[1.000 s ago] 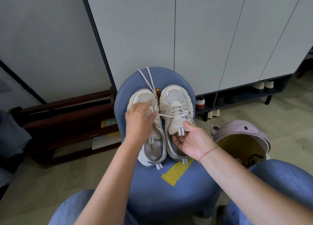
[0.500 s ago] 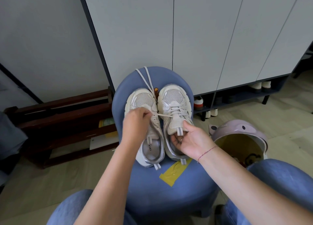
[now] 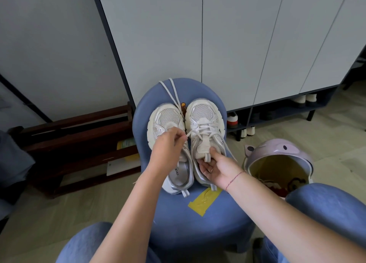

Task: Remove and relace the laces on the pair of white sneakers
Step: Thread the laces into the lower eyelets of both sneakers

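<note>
pinches a lace end [image 3: 190, 133] of the laced sneaker [image 3: 204, 114] with the left hand [image 3: 167, 146], above the unlaced sneaker [image 3: 168, 117] beside it. grips the laced sneaker's tongue [image 3: 204, 146] with the right hand [image 3: 216, 169], thumb on top. sits facing a blue stool [image 3: 178, 219] bearing both sneakers, a loose lace [image 3: 168, 90] and yellow tape [image 3: 204, 200].

Sneakers [image 3: 205, 114] sit side by side on the stool [image 3: 178, 213], cabinet [image 3: 237, 44] behind, bin [image 3: 277, 150] right.

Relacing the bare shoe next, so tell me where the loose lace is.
Head view, left of centre: the loose lace lies on the far edge of the blue stool, beyond the left sneaker, running back between the two toes.
</note>
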A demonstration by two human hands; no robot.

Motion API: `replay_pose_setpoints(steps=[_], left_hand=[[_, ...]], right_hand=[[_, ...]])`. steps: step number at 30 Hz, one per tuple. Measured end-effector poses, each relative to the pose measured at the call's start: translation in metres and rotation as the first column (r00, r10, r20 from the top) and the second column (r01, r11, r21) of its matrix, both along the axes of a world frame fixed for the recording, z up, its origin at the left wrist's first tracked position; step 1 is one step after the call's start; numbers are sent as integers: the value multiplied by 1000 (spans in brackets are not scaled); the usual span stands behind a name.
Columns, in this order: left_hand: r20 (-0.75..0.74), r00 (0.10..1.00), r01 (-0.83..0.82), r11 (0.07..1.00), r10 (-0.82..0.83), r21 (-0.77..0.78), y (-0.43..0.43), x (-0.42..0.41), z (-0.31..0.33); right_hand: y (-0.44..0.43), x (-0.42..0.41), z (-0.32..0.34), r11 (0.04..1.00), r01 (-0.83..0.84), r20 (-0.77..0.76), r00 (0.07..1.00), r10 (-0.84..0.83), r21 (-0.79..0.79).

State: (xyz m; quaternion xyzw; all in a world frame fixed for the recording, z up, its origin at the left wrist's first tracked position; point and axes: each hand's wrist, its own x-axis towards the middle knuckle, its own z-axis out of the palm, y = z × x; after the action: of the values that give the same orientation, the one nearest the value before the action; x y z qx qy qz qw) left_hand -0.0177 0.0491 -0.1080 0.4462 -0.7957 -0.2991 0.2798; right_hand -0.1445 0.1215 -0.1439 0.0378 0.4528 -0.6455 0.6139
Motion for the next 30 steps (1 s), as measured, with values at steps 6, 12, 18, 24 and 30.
replay_pose_setpoints(steps=[6,12,18,24,30], left_hand=[[-108,990,-81,994,89,80,-4,12,2],[-50,993,-99,992,103,73,-7,16,7],[-102,991,105,984,-91,141,4,10,22],[-143,977,187,961,-160,205,8,10,25],[-104,986,152,961,-131,230,1,23,26]], right_hand=[[5,-7,4,989,-117,-119,985,127,87],[29,-13,36,830,-415,-604,570,557,374],[22,-11,66,899,-416,-975,-214,51,138],[-7,-23,59,849,-497,-974,-211,85,181],[-23,-66,49,984,-144,-685,728,36,-101]])
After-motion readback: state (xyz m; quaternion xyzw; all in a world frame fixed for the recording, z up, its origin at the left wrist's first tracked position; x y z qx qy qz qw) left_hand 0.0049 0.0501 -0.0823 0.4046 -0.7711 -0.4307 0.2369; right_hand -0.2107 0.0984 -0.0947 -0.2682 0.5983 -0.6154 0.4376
